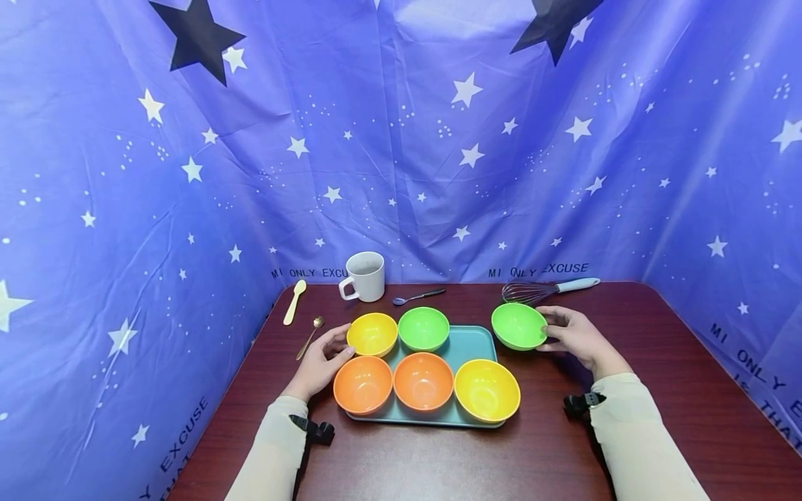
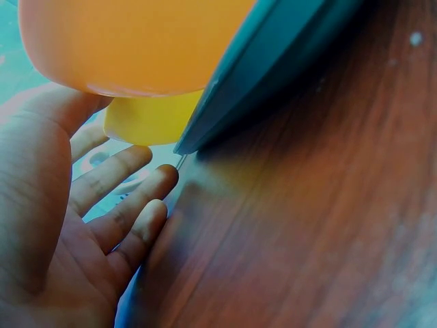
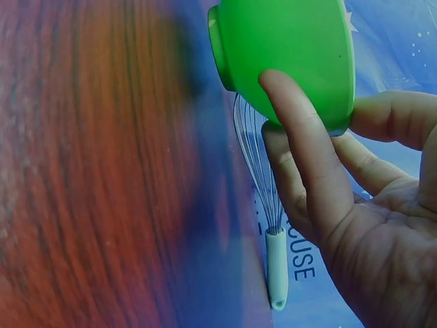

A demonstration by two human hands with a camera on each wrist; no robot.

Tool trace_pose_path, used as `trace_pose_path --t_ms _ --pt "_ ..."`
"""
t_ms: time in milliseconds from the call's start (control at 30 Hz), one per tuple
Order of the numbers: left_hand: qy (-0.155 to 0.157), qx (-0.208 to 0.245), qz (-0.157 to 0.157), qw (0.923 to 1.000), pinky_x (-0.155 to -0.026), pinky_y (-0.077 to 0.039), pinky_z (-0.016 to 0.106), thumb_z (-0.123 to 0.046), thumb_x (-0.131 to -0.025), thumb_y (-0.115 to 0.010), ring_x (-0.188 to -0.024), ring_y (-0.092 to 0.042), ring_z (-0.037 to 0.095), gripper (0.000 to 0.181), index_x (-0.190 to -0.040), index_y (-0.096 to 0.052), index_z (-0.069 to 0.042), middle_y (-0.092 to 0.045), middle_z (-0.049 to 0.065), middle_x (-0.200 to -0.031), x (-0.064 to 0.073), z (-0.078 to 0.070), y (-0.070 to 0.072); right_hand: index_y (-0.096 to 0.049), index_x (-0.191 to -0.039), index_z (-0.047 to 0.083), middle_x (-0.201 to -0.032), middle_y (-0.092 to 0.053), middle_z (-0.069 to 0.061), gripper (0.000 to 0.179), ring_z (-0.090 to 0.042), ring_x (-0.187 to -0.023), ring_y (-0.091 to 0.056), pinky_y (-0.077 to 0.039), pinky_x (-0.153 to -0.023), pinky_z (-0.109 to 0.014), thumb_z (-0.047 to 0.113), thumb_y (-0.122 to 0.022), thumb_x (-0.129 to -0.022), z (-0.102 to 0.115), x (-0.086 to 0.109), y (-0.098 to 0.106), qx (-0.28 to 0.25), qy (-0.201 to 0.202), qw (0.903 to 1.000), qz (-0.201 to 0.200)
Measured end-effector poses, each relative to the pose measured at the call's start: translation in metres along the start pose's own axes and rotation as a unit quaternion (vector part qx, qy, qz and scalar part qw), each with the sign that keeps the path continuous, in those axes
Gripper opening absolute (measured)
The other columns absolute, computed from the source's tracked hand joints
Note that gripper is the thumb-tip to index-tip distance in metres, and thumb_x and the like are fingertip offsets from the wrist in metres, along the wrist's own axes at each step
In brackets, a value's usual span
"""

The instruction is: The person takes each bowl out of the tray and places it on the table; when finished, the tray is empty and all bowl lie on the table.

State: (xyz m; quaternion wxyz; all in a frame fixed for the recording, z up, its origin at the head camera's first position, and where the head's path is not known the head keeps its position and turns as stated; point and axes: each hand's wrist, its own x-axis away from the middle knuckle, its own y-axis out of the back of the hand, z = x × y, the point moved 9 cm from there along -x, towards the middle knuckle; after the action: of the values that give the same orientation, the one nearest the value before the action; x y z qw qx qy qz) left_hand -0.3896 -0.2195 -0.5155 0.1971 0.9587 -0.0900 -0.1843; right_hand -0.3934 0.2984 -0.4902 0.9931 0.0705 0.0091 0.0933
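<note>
The right hand [image 1: 576, 339] pinches a glossy green plastic bowl [image 1: 518, 325] at its side, thumb opposing fingers, likely to steady it beside the right end of the teal rectangular tray [image 1: 473, 339]. The left hand [image 1: 321, 358], fingers loosely spread, flanks a round yellow plastic bowl [image 1: 372, 335] on the tray, perhaps as a brace; contact is hard to judge.

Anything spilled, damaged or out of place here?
Nothing looks spilled or damaged. The oddity: one round green bowl, held in the right hand, is off the rectangular teal tray, whose rear right corner is bare, while five orange, yellow and green bowls sit on it.
</note>
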Motion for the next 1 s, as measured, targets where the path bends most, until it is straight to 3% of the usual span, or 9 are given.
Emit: trace_pose_path --t_ms 1000 --pt "0.001 -0.007 -0.003 1.0000 -0.092 -0.056 0.034 -0.020 -0.100 -0.074 -0.107 -0.070 0.027 0.054 -0.150 -0.056 -0.011 -0.070 0.013 -0.129 0.000 0.000 0.000 -0.029 -0.155 -0.016 -0.147 -0.038 -0.042 0.058 -0.019 -0.096 -0.070 -0.060 -0.085 -0.050 -0.006 -0.052 -0.103 -0.008 0.001 -0.004 -0.003 -0.027 0.9995 0.012"
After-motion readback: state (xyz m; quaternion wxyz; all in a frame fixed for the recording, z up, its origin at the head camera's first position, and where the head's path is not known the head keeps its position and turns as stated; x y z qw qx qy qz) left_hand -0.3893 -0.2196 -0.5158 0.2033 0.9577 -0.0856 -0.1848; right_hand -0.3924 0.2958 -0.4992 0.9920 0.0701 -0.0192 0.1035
